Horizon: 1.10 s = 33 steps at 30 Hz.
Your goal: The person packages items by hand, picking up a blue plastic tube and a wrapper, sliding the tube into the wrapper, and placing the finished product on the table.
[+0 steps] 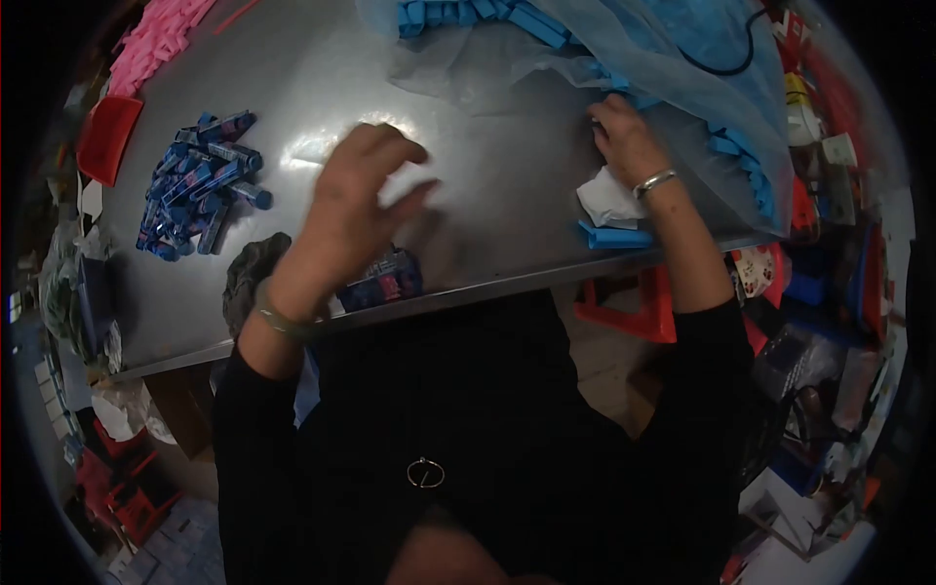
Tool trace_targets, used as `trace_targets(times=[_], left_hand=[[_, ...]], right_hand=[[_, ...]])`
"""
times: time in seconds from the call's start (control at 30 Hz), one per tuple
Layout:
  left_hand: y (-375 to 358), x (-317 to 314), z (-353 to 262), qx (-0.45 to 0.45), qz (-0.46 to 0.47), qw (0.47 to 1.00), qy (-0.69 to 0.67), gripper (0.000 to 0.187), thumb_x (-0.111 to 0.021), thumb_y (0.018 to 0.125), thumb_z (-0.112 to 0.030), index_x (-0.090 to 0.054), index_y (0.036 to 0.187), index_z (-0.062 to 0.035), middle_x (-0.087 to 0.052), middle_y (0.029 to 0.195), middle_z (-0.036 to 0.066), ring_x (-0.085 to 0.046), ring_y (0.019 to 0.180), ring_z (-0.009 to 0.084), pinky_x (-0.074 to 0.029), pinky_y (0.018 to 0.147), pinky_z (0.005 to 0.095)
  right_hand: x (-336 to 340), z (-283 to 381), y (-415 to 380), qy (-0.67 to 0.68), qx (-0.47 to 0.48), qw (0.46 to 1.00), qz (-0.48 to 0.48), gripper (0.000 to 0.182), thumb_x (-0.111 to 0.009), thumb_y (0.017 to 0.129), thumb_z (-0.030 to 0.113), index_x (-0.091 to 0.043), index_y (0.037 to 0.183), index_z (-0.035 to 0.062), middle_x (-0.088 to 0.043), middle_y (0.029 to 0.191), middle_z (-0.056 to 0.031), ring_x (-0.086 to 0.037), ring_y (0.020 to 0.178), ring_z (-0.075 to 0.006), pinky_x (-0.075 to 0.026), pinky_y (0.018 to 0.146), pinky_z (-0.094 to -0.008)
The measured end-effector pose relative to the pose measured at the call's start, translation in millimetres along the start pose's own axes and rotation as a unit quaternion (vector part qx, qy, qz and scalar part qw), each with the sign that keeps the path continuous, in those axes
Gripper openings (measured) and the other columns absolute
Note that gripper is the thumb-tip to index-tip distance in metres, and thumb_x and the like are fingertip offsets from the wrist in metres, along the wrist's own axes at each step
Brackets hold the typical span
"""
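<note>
My left hand (363, 195) hovers over the metal table near its front edge, slightly blurred. Its fingers and thumb are curved and apart, with nothing visible between them. Below that wrist lies a dark blue printed bundle (390, 280), partly hidden by the hand. My right hand (632, 146) reaches toward blue pieces (616, 80) at the edge of a clear plastic bag (673, 68); its fingers are bent and apart, and I see nothing in them. Under the right wrist sit a crumpled white cloth or paper (606, 200) and a flat blue piece (616, 237).
A pile of blue printed tubes (200, 185) lies on the table's left side. Behind it are a red scoop-like tray (107, 139) and many pink pieces (156, 44). A dark crumpled cloth (252, 278) is by the left forearm. A red stool (658, 307) stands below the table edge.
</note>
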State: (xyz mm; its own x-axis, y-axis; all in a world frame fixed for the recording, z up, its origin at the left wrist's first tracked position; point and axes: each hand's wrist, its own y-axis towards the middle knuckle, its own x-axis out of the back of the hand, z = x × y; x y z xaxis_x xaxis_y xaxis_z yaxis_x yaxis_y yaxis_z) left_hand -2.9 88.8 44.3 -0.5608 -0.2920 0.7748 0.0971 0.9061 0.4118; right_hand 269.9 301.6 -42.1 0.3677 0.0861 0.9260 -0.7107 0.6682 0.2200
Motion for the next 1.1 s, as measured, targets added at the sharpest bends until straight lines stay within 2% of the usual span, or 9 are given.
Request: trace_targets(times=[0.13, 0.27, 0.47, 0.57, 0.63, 0.67, 0.73, 0.93, 1.1], left_hand=[[17, -87, -56, -0.184, 0.077, 0.974, -0.104, 0.016, -0.068, 0.070, -0.012, -0.054, 0.077, -0.0068, -0.053, 0.081, 0.008, -0.055, 0.078, 0.0270, -0.046, 0.066, 0.0363], [30, -136, -84, -0.184, 0.065, 0.980, -0.042, 0.016, -0.067, 0.071, -0.013, -0.054, 0.077, -0.0064, -0.053, 0.080, 0.009, -0.055, 0.077, 0.0272, -0.046, 0.067, 0.0368], [35, -179, -79, -0.098, 0.106, 0.988, -0.060, 0.033, -0.073, 0.066, -0.014, -0.054, 0.090, -0.0050, -0.055, 0.086, 0.012, -0.056, 0.082, 0.0301, -0.046, 0.072, 0.0403], [36, -181, -77, -0.073, 0.114, 0.987, -0.092, 0.034, -0.074, 0.066, -0.014, -0.054, 0.091, -0.0053, -0.056, 0.087, 0.013, -0.056, 0.083, 0.0323, -0.046, 0.073, 0.0411], [37, -177, -78, -0.045, 0.107, 0.987, -0.110, 0.032, -0.073, 0.067, -0.016, -0.055, 0.091, -0.0047, -0.059, 0.087, 0.013, -0.057, 0.083, 0.0338, -0.047, 0.074, 0.0424], [39, -174, -80, -0.046, 0.108, 0.987, -0.108, 0.032, -0.073, 0.067, -0.016, -0.055, 0.091, -0.0047, -0.059, 0.087, 0.013, -0.057, 0.083, 0.0338, -0.047, 0.074, 0.0424], [44, -165, -85, 0.008, 0.185, 0.975, -0.123, 0.031, -0.072, 0.069, -0.015, -0.055, 0.092, -0.0032, -0.061, 0.086, 0.015, -0.059, 0.083, 0.0356, -0.048, 0.074, 0.0448], [58, -140, -105, 0.112, 0.139, 0.930, -0.321, 0.029, -0.072, 0.072, -0.011, -0.056, 0.095, -0.0022, -0.062, 0.081, 0.013, -0.061, 0.077, 0.0223, -0.048, 0.072, 0.0317], [53, -151, -102, 0.130, 0.111, 0.902, -0.396, 0.029, -0.073, 0.073, -0.011, -0.058, 0.095, -0.0007, -0.061, 0.079, 0.010, -0.059, 0.078, 0.0167, -0.048, 0.072, 0.0297]], right_hand=[[-3, -7, 1, -0.024, 0.029, 0.999, -0.005, 0.018, -0.059, 0.081, 0.000, -0.056, 0.099, 0.0013, -0.056, 0.097, -0.0151, -0.058, 0.088, -0.0357, -0.048, 0.077, -0.0421], [13, -4, -10, -0.006, 0.010, 1.000, -0.018, 0.020, -0.058, 0.080, 0.000, -0.055, 0.100, 0.0011, -0.057, 0.094, -0.0158, -0.059, 0.085, -0.0340, -0.049, 0.075, -0.0401], [58, 24, -62, 0.215, -0.133, 0.961, -0.111, 0.015, -0.059, 0.085, 0.004, -0.055, 0.099, 0.0017, -0.061, 0.087, -0.0078, -0.058, 0.072, -0.0165, -0.048, 0.069, -0.0278], [55, 18, -90, 0.335, -0.209, 0.912, -0.109, 0.013, -0.061, 0.086, 0.006, -0.056, 0.098, 0.0031, -0.061, 0.084, -0.0043, -0.058, 0.071, -0.0104, -0.048, 0.065, -0.0256], [50, 18, -104, 0.515, -0.247, 0.807, -0.152, 0.009, -0.060, 0.089, 0.008, -0.059, 0.097, 0.0038, -0.063, 0.083, -0.0015, -0.058, 0.072, -0.0067, -0.048, 0.066, -0.0228], [46, 18, -110, 0.516, -0.246, 0.806, -0.153, 0.009, -0.060, 0.089, 0.008, -0.059, 0.097, 0.0038, -0.063, 0.083, -0.0015, -0.058, 0.072, -0.0067, -0.048, 0.066, -0.0228], [36, 20, -121, 0.656, -0.280, 0.685, -0.150, 0.010, -0.060, 0.090, 0.009, -0.060, 0.099, 0.0041, -0.064, 0.085, -0.0024, -0.058, 0.073, -0.0078, -0.048, 0.069, -0.0222], [19, 34, -124, 0.719, -0.254, 0.614, -0.202, 0.012, -0.060, 0.089, 0.009, -0.059, 0.101, 0.0041, -0.064, 0.089, -0.0037, -0.059, 0.076, -0.0091, -0.047, 0.073, -0.0221], [13, 43, -119, 0.743, -0.246, 0.589, -0.202, 0.012, -0.060, 0.089, 0.008, -0.059, 0.101, 0.0039, -0.063, 0.089, -0.0041, -0.058, 0.078, -0.0089, -0.046, 0.074, -0.0222]])
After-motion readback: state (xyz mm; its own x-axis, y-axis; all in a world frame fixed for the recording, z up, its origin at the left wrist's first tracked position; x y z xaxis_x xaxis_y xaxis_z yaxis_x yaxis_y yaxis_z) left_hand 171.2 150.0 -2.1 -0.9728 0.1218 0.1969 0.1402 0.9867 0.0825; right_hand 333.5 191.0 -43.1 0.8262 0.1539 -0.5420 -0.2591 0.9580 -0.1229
